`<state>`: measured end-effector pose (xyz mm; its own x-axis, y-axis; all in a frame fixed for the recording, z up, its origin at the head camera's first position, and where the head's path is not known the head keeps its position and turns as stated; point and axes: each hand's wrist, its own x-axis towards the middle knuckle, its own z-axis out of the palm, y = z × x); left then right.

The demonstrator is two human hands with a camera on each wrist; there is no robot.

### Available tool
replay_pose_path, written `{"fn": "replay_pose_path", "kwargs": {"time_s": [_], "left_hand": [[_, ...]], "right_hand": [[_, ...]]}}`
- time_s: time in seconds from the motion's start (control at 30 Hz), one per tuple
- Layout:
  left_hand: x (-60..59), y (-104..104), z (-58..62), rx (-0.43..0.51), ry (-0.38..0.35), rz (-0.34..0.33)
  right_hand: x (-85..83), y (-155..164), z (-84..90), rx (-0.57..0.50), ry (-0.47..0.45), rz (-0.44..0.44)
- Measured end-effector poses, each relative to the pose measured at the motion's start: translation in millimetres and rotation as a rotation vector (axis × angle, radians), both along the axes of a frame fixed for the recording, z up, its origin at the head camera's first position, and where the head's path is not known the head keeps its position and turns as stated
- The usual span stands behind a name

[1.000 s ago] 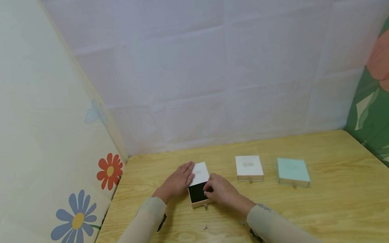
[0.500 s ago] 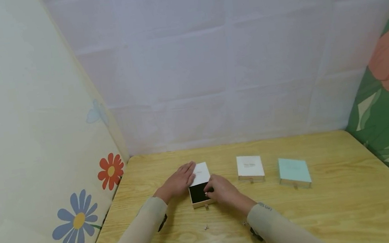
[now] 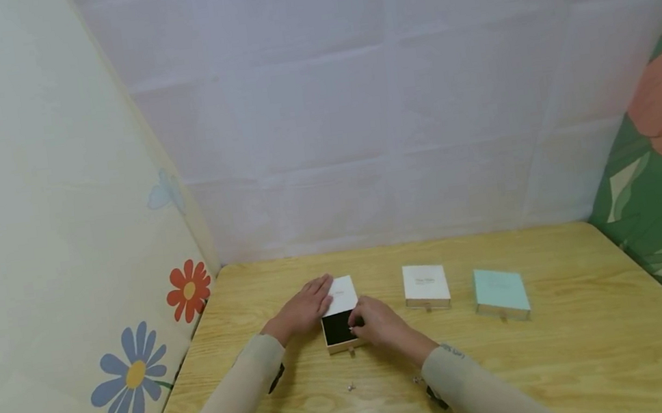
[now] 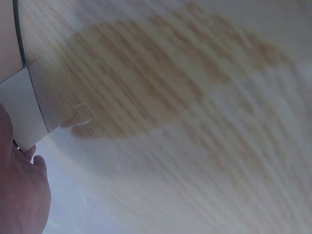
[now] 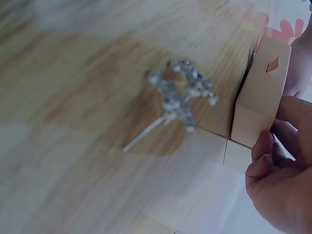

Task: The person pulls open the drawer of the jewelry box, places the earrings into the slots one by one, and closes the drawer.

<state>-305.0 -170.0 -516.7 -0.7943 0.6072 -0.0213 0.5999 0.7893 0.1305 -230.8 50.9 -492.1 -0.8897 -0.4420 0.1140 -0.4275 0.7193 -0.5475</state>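
A white slide-out box (image 3: pixel 345 290) stands left of the table's middle, its black-lined drawer (image 3: pixel 336 330) pulled out toward me. My left hand (image 3: pixel 302 312) holds the sleeve at its left side, fingers over the lid; in the left wrist view the thumb is partly cut off. Over the drawer's right side, my right hand (image 3: pixel 381 324) pinches a tiny shiny earring, mostly hidden by the fingertips. Nearer me lies another small earring (image 3: pixel 350 387). In the right wrist view a sparkling earring (image 5: pixel 171 100) with a thin post lies on the wood, close to that wrist.
A second white box (image 3: pixel 425 283) and a pale turquoise box (image 3: pixel 500 290), both closed, stand to the right on the wooden table (image 3: pixel 595 339). A white cloth backdrop (image 3: pixel 322 132) rises behind the table, with floral panels at either side.
Both hands keep their places at the box; the right fingertips shift only very slightly over the drawer. The scene drifts a little right as the head view moves.
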Motion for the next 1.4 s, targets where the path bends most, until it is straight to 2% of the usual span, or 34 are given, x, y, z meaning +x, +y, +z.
{"fn": "replay_pose_path", "kwargs": {"time_s": [0.37,0.87,1.13,1.4], "left_hand": [[6.5,1.4,4.3,0.058,-0.046,0.006],[7.1,3.7,8.0,0.008,-0.031,0.015],[6.1,3.4,6.1,0.0,-0.032,0.011],[3.8,2.3,6.1,0.007,-0.024,0.012]], "right_hand": [[-1.0,-0.7,-3.2,0.03,-0.02,0.018],[-0.1,0.3,-2.5,0.034,0.004,0.027],[8.1,0.5,7.7,0.014,0.002,0.024],[21.0,-1.2,19.5,-0.021,-0.024,0.101]]}}
